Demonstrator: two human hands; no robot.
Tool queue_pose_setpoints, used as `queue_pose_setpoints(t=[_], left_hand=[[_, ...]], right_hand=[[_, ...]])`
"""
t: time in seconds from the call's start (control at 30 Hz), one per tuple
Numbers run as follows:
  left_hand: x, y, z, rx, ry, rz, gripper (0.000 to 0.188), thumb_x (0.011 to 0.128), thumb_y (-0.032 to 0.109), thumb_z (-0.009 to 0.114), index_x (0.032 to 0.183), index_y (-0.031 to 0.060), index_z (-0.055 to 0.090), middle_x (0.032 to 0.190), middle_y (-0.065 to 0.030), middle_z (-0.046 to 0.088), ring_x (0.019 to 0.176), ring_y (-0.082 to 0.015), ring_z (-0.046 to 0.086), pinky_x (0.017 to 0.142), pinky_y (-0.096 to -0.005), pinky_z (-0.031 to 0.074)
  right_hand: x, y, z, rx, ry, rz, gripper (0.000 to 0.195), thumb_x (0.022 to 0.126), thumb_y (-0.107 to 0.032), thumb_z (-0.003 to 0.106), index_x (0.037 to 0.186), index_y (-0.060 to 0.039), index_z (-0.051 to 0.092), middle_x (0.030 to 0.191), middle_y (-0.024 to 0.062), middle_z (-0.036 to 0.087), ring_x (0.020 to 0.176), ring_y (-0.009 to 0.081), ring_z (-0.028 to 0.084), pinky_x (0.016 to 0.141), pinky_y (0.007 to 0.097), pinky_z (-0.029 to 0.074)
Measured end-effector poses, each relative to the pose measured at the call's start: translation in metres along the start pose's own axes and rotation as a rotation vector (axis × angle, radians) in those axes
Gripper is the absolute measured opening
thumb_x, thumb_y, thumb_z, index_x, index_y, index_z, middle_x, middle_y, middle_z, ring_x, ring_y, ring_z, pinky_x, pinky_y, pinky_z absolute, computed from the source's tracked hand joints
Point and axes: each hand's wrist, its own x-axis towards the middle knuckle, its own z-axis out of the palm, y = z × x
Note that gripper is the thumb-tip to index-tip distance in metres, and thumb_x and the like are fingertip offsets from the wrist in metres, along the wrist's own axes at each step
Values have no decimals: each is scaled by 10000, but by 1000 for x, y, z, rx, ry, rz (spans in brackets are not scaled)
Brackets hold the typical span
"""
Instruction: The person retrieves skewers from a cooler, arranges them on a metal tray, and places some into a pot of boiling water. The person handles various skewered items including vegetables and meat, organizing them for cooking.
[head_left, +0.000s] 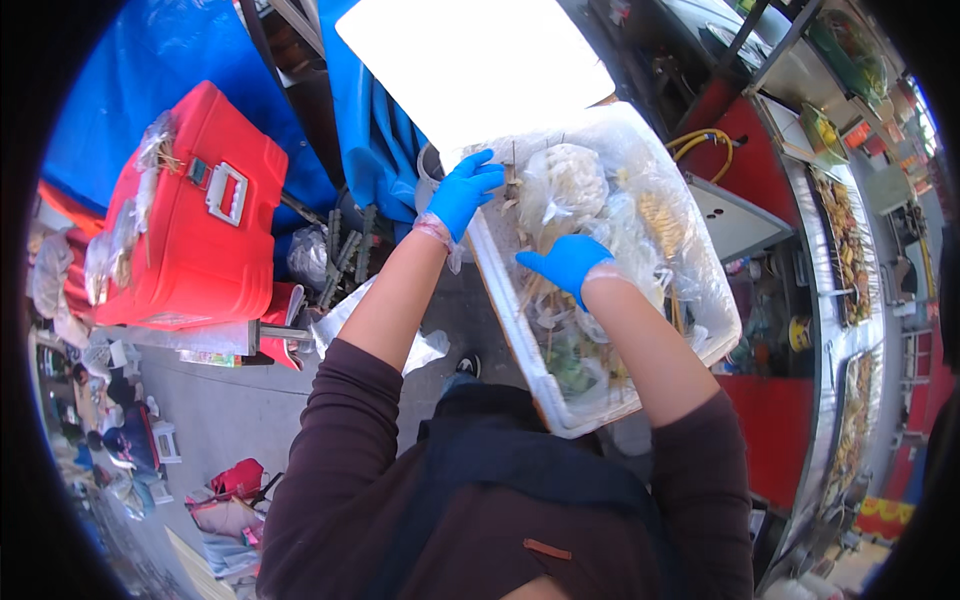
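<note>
A white foam box (501, 281) stands in front of me, holding plastic bags and skewered food. My left hand (463, 193), in a blue glove, is over the box's left rim with its fingers apart. Its fingertips are beside some brown skewered food (511, 182); whether they touch is unclear. My right hand (568, 264), also blue-gloved, reaches over the middle of the box, one digit stretched left and the others partly hidden. Beyond it lies a clear bag of whitish food (566, 180). Yellowish ridged food (661, 223) shows through plastic at the right, and a bag with something green (576, 373) lies at the near end.
A bright white lid or panel (480, 67) rises behind the box. On the left, a red cooler box (210, 217) sits on a metal ledge (217, 337). A yellow hose (705, 139) and a counter with trays of skewers (847, 255) are on the right.
</note>
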Motion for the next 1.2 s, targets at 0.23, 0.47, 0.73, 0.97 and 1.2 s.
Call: queue_pose_setpoints(t=[0.23, 0.47, 0.73, 0.97, 1.2], left_hand=[[-10, -5, -36, -148, -156, -84, 427, 864, 218, 538, 1264, 85, 472, 1174, -78, 562, 1075, -177, 541, 924, -301, 394], [15, -8, -48, -118, -198, -37, 409, 868, 213, 540, 1255, 91, 489, 1125, -81, 580, 1049, -171, 552, 900, -286, 405], [76, -14, -1, 1427, -434, 731, 418, 748, 46, 550, 1157, 135, 559, 1042, -63, 601, 963, -284, 567, 914, -375, 413], [138, -35, 45, 2307, -1117, 850, 194, 753, 124, 591, 915, 203, 662, 954, -6, 634, 997, -222, 561, 991, -408, 319], [154, -30, 49, 2252, -1145, 587, 177, 745, 161, 602, 908, 187, 665, 951, -33, 648, 946, -247, 595, 885, -390, 404]], right_hand=[[51, 19, 48, 426, 223, 315, 246, 777, -247, 557, 823, -26, 655, 808, 151, 647, 667, 252, 628, 630, 371, 496], [-27, 31, 29, 1237, 502, 134, 231, 755, -96, 542, 957, 14, 525, 677, 82, 569, 536, 153, 543, 495, 261, 433], [-112, 109, 27, 1226, 520, 140, 299, 749, -69, 567, 1034, 8, 527, 710, 76, 580, 541, 126, 527, 502, 241, 434], [-115, 159, 57, 956, 396, 337, 431, 766, -158, 650, 1130, 16, 500, 854, 135, 604, 737, 207, 601, 656, 311, 495], [-147, 68, 0, 397, 984, 168, 461, 808, -269, 638, 1179, -24, 515, 1112, 182, 567, 1036, 305, 548, 879, 371, 440]])
